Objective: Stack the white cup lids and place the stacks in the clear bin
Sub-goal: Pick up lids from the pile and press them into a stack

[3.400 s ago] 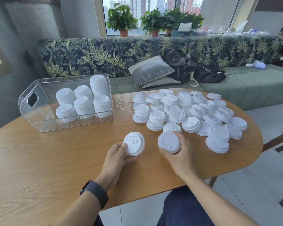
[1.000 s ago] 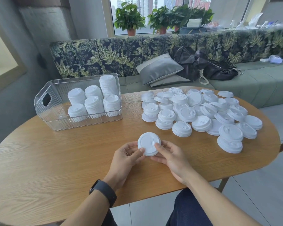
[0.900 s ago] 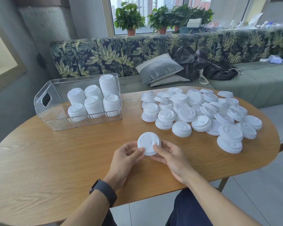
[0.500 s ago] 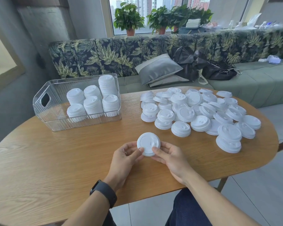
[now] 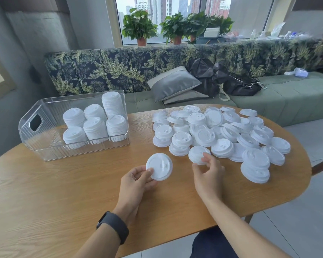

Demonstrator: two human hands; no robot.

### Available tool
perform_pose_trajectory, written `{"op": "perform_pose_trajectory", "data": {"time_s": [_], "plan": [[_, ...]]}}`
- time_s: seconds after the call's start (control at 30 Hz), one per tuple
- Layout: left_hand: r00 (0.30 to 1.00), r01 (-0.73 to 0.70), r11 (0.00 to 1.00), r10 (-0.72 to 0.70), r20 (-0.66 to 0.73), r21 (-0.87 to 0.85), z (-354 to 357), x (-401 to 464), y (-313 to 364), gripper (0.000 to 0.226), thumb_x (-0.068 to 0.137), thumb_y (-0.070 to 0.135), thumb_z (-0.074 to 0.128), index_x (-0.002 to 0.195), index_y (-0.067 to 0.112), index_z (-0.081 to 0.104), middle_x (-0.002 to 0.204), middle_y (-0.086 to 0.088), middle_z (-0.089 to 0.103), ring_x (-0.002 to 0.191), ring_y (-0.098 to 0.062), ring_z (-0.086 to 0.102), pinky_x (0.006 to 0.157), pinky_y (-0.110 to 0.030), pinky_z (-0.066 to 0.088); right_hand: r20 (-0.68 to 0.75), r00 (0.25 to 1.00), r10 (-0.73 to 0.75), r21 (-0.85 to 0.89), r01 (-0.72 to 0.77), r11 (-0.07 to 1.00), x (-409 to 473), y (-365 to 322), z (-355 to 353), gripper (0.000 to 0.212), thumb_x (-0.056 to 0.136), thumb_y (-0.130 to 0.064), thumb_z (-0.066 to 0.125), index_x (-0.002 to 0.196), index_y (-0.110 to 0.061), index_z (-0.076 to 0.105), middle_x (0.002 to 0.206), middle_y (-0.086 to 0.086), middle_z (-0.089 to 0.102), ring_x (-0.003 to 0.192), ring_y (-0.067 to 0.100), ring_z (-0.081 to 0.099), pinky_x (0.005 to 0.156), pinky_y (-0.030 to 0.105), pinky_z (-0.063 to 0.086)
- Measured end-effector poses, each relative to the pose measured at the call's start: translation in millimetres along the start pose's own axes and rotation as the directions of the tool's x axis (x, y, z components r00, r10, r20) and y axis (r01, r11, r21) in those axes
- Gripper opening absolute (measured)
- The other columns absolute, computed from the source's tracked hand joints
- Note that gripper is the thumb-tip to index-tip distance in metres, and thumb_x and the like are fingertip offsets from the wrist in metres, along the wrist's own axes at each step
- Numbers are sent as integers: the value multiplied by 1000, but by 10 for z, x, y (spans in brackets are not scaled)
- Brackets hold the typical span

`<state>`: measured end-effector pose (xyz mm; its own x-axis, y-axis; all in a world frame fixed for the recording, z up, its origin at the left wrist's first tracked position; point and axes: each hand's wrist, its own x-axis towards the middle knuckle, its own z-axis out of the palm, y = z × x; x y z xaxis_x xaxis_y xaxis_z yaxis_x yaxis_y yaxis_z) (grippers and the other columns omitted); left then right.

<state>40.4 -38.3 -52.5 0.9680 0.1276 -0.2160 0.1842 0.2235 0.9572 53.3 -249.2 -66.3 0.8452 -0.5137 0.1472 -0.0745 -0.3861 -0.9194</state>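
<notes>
A white cup lid [image 5: 159,167] is sitting tilted at the lower centre of the frame, the left hand [image 5: 136,180] pinching its edge with thumb and fingers just above the wooden table [image 5: 45,192]. To its right, the right hand [image 5: 209,174] is closing its fingers on another lid [image 5: 197,154] at the near edge of the loose pile [image 5: 222,133]. At the left – the clear bin [image 5: 45,146] is holding six lid stacks [image 5: 95,125].

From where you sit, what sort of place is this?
Probably a lounge or break corner high in a city building: a leaf-patterned sofa bench behind the wooden table, potted plants on the sill, and towers outside the window.
</notes>
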Motion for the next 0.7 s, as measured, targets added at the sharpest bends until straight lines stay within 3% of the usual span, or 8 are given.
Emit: {"op": "perform_pose_trajectory", "data": {"time_s": [0.1, 0.33, 0.5, 0.6, 0.7], "plan": [[1000, -1, 1000, 1, 12, 7, 45, 71, 16, 20, 98, 12, 69, 114, 0, 68, 104, -20, 78, 91, -30, 78, 86, -43, 62, -56, 997, -45, -190, 34, 981, 197, 40, 37, 56, 88, -29, 73, 140, -21, 55, 139, 1, 55, 133, 23, 37, 112, 42, 39], [1000, -5, 1000, 5, 15, 16, 148, 230, 39, 20, 95, 11, 72, 111, -2, 68, 99, -21, 78, 87, -31, 78, 77, -40, 64, -100, 995, -16, -383, -24, 923, 457, 60, 172, 77, 77, -55, 78, 142, -24, 51, 143, 4, 54, 132, 31, 42, 111, 47, 35], [1000, -14, 1000, 14, -4, 16, 208, 292, 39, 20, 94, 11, 74, 109, -1, 69, 96, -19, 78, 81, -27, 77, 84, -46, 63, -96, 995, -38, -343, 3, 939, 462, 99, 197, 77, 73, -57, 80, 138, -26, 52, 138, -1, 58, 132, 28, 43, 112, 47, 34], [1000, -20, 1000, 20, -8, 4, 211, 300, 34, 19, 94, 10, 73, 109, -2, 69, 94, -18, 79, 80, -26, 77, 85, -45, 63, -76, 992, -103, -277, 78, 958, 385, 108, 179, 89, 67, -50, 88, 141, -20, 49, 133, 4, 56, 127, 30, 45, 111, 48, 35], [1000, -28, 1000, 28, -6, -5, 210, 284, 37, 18, 95, 9, 72, 108, -2, 68, 94, -17, 79, 81, -26, 77, 79, -37, 65, -28, 984, -175, -118, 170, 978, 270, 106, 159, 97, 63, -32, 95, 145, -14, 47, 131, 7, 47, 125, 22, 44, 113, 34, 35]]}}
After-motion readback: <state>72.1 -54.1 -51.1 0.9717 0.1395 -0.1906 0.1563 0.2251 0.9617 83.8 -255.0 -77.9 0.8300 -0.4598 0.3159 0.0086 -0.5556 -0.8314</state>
